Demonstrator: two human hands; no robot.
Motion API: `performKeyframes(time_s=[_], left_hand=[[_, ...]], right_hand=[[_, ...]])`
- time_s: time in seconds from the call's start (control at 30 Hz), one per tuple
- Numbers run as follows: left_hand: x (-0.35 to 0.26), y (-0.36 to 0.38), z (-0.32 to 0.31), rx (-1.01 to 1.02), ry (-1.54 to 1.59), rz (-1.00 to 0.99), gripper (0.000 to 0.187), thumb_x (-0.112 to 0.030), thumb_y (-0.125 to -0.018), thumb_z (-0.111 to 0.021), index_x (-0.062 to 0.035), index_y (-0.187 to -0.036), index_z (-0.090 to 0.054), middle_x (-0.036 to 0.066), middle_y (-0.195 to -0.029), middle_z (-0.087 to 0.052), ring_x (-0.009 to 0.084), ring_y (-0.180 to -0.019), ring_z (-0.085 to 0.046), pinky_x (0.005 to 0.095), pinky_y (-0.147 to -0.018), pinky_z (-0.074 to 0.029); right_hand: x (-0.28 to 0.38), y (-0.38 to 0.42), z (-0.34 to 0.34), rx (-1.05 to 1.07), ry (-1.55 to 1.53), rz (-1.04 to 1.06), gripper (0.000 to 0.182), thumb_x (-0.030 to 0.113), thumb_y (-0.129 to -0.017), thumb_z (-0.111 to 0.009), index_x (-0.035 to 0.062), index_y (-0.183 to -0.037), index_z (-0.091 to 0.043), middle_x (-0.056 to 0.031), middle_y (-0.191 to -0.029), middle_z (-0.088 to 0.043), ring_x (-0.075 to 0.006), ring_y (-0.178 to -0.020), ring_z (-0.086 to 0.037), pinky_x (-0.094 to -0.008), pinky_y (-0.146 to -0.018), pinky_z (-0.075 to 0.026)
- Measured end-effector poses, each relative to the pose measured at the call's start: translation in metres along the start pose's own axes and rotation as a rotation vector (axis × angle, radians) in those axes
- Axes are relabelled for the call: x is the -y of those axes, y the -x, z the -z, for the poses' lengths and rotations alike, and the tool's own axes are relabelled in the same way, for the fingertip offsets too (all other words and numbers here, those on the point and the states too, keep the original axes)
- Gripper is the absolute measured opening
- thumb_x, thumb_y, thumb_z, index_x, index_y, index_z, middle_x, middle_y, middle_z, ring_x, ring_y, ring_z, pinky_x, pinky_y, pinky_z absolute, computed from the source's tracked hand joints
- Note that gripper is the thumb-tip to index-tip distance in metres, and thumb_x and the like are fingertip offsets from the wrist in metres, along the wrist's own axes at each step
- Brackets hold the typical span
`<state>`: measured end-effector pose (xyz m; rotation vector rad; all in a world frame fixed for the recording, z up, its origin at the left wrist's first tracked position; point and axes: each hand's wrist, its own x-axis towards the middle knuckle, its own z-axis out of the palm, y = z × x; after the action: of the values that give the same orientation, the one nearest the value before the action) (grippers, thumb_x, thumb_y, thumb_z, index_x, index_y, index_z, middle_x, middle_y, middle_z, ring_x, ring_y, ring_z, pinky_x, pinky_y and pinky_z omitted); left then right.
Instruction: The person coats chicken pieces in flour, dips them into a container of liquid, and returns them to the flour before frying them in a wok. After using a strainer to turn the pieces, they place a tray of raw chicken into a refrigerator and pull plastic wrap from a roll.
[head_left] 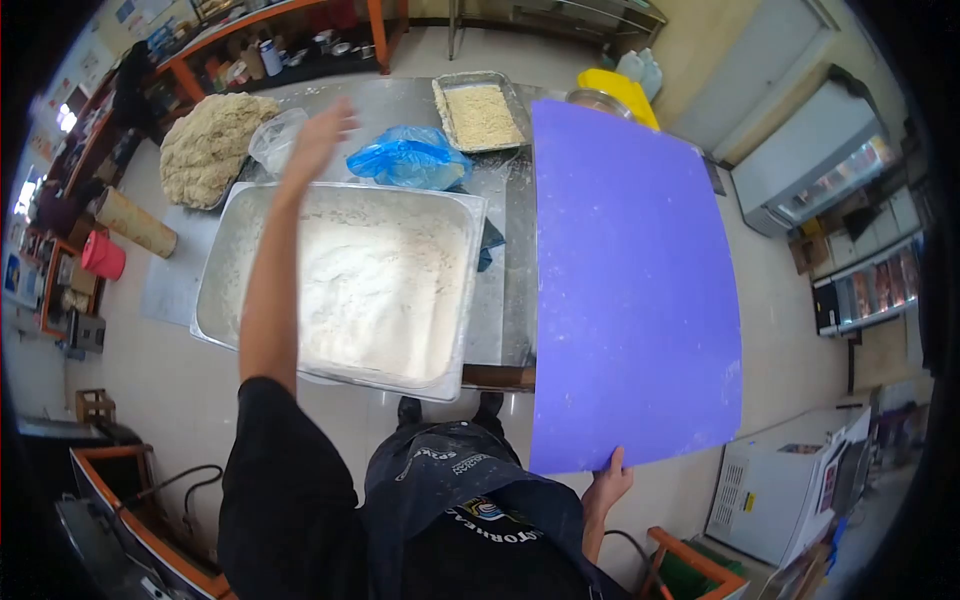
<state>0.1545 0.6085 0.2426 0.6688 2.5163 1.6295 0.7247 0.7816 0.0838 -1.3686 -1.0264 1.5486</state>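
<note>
My right hand [607, 484] grips the near edge of a large purple sheet or board [635, 280], its thumb on the upper face. White powdery specks mark the board. My left arm reaches across a metal pan [475, 290] of white flour [370, 270]. Beyond the pan's far rim, my left hand [325, 132] is slightly blurred, its fingers stretched out and nothing visible in them. Nearest to it are a clear plastic bag or tub [275, 140] and a crumpled blue plastic bag [408, 157]. A big mound of dough [212, 148] lies to the left.
A smaller tray [447, 112] of pale crumbs stands at the back of the metal table [360, 100]. Behind the board is a yellow object [617, 93]. A red bucket [103, 256] is on the left; a white chest freezer [770, 490] is on the right.
</note>
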Motion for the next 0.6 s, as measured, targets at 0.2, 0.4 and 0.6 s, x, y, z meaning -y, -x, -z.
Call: performKeyframes(time_s=[0.2,0.4,0.6], left_hand=[[0.102,0.093,0.197,-0.473,-0.435,0.126,0.060,-0.051,-0.089,-0.035,0.0014,-0.113,-0.054,0.019,-0.110,-0.058,0.0321,-0.107,-0.051,0.0354,-0.092,-0.037],[0.252,0.189,0.255,-0.126,-0.622,0.319,0.053,-0.046,-0.090,-0.034,0.0002,-0.106,-0.055,0.026,-0.103,-0.056,0.0406,-0.101,-0.051,0.0422,-0.085,-0.039],[0.215,0.228,0.233,-0.211,-0.590,0.198,0.043,-0.038,-0.088,-0.046,0.0031,-0.076,-0.052,0.025,-0.076,-0.055,0.0442,-0.074,-0.051,0.0452,-0.062,-0.040]], right_hand=[[-0.012,0.021,-0.038,-0.028,0.599,-0.040,0.049,0.047,-0.087,-0.046,-0.0010,-0.080,-0.054,-0.0107,-0.071,-0.057,-0.0194,-0.060,-0.060,-0.0318,-0.044,-0.047],[0.019,0.099,-0.102,0.375,0.757,-0.041,0.054,0.047,-0.091,-0.035,0.0029,-0.064,-0.051,-0.0058,-0.050,-0.048,-0.0135,-0.045,-0.051,-0.0263,-0.037,-0.037],[-0.004,0.099,-0.243,0.495,1.125,0.545,0.052,0.047,-0.090,-0.038,-0.0024,-0.087,-0.055,-0.0214,-0.079,-0.060,-0.0364,-0.075,-0.059,-0.0432,-0.069,-0.044]])
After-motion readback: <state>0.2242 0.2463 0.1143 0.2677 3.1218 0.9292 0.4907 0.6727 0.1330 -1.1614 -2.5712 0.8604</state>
